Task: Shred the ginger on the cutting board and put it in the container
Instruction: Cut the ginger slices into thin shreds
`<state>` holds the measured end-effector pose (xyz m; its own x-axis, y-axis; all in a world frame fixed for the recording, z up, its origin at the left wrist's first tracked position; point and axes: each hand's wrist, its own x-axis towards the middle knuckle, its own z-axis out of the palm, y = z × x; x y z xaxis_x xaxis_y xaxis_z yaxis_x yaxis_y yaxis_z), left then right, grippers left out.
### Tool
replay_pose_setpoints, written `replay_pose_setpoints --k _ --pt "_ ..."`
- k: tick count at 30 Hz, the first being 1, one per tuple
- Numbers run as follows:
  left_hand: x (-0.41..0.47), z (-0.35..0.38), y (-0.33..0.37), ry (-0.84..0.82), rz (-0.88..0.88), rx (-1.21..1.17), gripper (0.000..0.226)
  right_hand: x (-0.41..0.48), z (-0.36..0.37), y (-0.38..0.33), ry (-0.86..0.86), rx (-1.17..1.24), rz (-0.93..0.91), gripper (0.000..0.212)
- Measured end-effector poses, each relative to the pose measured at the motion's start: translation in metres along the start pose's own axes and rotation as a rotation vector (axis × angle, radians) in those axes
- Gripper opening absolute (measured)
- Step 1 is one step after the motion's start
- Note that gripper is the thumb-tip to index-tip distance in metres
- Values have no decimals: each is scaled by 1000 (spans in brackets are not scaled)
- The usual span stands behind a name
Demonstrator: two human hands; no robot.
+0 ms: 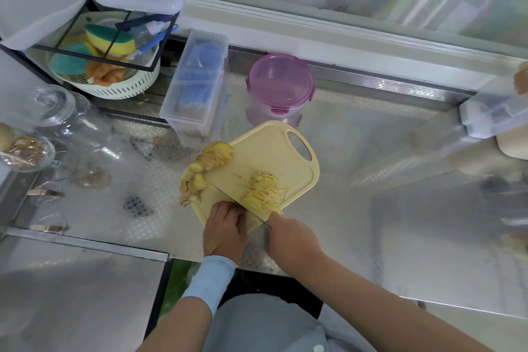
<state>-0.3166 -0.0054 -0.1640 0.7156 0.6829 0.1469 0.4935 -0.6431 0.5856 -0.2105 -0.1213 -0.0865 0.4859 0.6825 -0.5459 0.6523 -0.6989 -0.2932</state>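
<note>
We're over the yellow cutting board (265, 151) on the steel table (371, 151), and the work is half done by our reckoning. A loose heap of shredded ginger (264, 190) lies on the board's right half, just right of the blade. A fan of uncut ginger slices (214, 158) waits at the far-left edge, some of them hanging over the rim.

The right hand (288, 233) is wrapped round the handle of the knife (243, 204), whose blade lies slantwise across the board's near part. The left hand (225, 227) sits knuckles-up at the near corner, its fingers (228, 207) curled down right beside the blade. We can't tell whether they pin a piece of ginger, because the fingertips are hidden.

Here's what worries us:
- Those curled fingers are touching-close to the steel, so one careless chop or a slipping piece could nick a knuckle.
- The shreds lie near the board's right rim, and a sideways sweep of the blade could scatter them onto the table.
- The overhanging slices could tumble off if the board gets nudged.
- The pink container (281, 86) stands just behind the board with its lid clipped on, so it needs opening before anything goes in.
</note>
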Motion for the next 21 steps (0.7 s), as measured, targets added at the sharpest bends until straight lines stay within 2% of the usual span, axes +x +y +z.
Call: replay_pose_setpoints --k 8,17,21 --pt "-4 3 -8 -38 72 47 26 17 -3 -14 -28 -2 4 24" --pt "0 -3 -5 -16 59 9 26 7 3 -1 -1 -11 -23 12" --pt "-1 -1 -7 -10 58 12 26 3 10 5 6 -6 18 28"
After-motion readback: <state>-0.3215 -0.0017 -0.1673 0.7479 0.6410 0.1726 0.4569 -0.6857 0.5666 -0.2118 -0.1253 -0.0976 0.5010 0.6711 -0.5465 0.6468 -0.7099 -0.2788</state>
